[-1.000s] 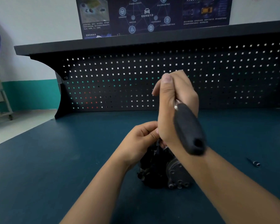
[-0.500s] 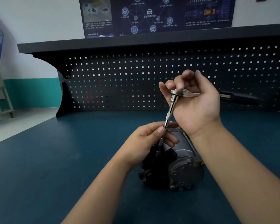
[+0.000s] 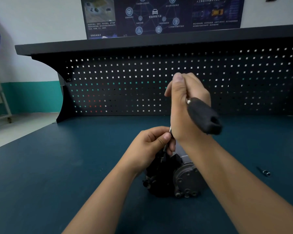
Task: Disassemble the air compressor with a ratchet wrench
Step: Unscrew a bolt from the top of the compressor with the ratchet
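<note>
Head view: the air compressor [image 3: 181, 181] lay on its side near the middle of the blue desk [image 3: 57, 183], well in from the far edge. Its grey round end plate with bolt holes faced the camera. The left hand [image 3: 150, 146] sat at the compressor's top, thumb and fingers pinching the thin metal shaft of the ratchet wrench [image 3: 204, 116], which ran down into the dark body. The right hand [image 3: 188, 105], just above, was curled round the wrench near its head, with the black handle jutting toward the camera. A small metal piece [image 3: 265, 172], too small to identify, lay toward the desk's right edge, well apart from the compressor. Along the far edge stood a black pegboard [image 3: 125, 85] under a shelf [image 3: 159, 43], with a dark poster [image 3: 159, 14] on the wall above.
</note>
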Tool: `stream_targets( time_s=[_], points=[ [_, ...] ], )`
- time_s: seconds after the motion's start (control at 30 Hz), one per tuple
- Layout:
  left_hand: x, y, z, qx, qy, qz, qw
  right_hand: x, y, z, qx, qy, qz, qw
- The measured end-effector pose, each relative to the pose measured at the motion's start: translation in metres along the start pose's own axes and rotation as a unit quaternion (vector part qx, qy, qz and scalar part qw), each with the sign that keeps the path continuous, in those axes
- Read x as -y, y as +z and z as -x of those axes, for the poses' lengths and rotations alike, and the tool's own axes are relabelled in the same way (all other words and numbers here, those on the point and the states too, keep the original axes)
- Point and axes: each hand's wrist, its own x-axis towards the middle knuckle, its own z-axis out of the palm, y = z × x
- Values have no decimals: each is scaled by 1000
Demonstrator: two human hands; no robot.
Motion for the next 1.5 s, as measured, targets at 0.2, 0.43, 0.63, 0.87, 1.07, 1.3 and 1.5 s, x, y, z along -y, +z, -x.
stream_targets(
  time_s=[0.2,0.43,0.63,0.87,1.07,1.3,1.5],
  points=[
    [-1,1,0,6,0,34,999,-7,-7,-15,10,174,-302,937],
    [-1,1,-1,7,-7,31,999,-17,-17,-21,31,339,-601,723],
    [1,-1,-1,-10,-6,60,998,-8,-12,-16,60,259,-450,852],
    [1,-2,0,-10,0,42,999,6,-1,0,19,4,-8,1000],
    [0,-2,1,10,3,43,999,-4,-8,-15,44,219,-391,893],
    [-3,0,1,13,-1,20,1000,-9,-14,-18,69,304,-563,766],
    [-1,-1,0,1,-4,18,1000,0,-5,-8,65,47,-113,990]
  ],
)
